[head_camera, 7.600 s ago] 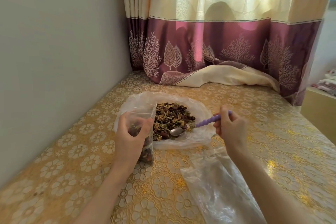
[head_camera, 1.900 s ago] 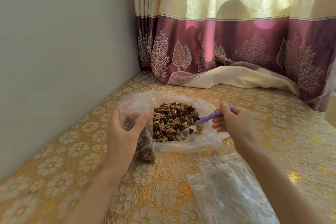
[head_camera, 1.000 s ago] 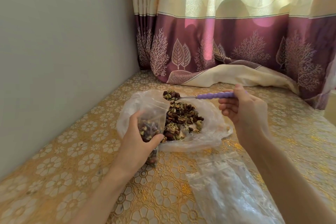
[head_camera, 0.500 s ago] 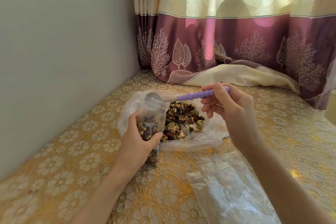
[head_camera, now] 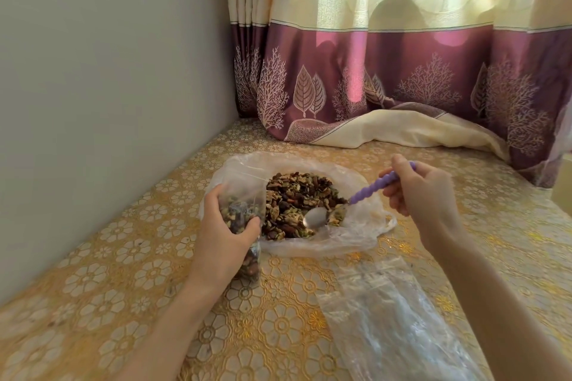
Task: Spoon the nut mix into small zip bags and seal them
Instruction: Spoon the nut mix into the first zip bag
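A heap of nut mix (head_camera: 297, 198) lies on an opened clear plastic sheet (head_camera: 359, 235) in the middle of the table. My left hand (head_camera: 224, 235) grips a small zip bag (head_camera: 240, 210), upright, its mouth open and partly filled with nuts. My right hand (head_camera: 424, 198) holds a spoon by its purple beaded handle (head_camera: 376, 189). The metal bowl of the spoon (head_camera: 315, 216) is empty and rests at the near right edge of the heap.
The table wears a gold flower-patterned cloth (head_camera: 123, 303). A pile of empty clear bags (head_camera: 387, 312) lies near my right forearm. A grey wall (head_camera: 93, 102) runs along the left; a purple and cream curtain (head_camera: 402, 86) drapes onto the table's back.
The spoon was over the zip bag's mouth half a second ago; my right hand has brought it down and right, empty, onto the heap. The left hand keeps holding the bag.
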Motion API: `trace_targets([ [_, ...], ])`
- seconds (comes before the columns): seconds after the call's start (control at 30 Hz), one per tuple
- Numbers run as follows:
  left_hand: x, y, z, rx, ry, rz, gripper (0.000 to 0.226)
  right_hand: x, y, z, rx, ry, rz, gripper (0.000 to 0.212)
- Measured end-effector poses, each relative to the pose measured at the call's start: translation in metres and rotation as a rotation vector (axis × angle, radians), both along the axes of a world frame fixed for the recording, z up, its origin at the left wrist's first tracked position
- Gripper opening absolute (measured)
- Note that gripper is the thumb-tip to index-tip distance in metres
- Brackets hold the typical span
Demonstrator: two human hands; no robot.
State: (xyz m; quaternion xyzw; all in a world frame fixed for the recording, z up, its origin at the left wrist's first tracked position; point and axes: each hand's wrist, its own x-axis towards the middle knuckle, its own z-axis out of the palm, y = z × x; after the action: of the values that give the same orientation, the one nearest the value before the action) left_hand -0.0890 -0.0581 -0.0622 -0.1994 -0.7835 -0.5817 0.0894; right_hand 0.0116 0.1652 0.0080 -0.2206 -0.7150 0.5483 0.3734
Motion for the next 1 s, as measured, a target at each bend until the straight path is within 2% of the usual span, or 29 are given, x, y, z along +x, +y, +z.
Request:
trace_targets([
  [0.2,-0.001,0.001,-0.001,0.007,0.011,0.006,0.061,-0.001,0.000,-0.001,0.112,-0.054,-0.035,0.040],
  [0.3,-0.001,0.001,-0.001,0.018,0.005,0.019,0.062,-0.002,-0.001,-0.003,0.095,-0.091,-0.016,0.042],
  [0.63,-0.002,0.002,-0.002,-0.016,0.006,0.033,0.062,-0.010,-0.020,-0.016,-0.313,-0.105,0.194,0.041],
  [0.73,-0.001,0.002,-0.002,-0.028,0.019,0.033,0.063,-0.010,-0.019,-0.019,-0.409,-0.109,0.178,0.043],
  [0.87,0.000,0.001,-0.001,-0.047,0.042,0.022,0.061,-0.011,-0.009,-0.022,-0.459,-0.097,0.081,0.040],
  [1.0,0.003,0.001,0.002,-0.075,0.067,0.002,0.061,-0.011,0.001,-0.023,-0.510,-0.061,0.072,0.039],
])
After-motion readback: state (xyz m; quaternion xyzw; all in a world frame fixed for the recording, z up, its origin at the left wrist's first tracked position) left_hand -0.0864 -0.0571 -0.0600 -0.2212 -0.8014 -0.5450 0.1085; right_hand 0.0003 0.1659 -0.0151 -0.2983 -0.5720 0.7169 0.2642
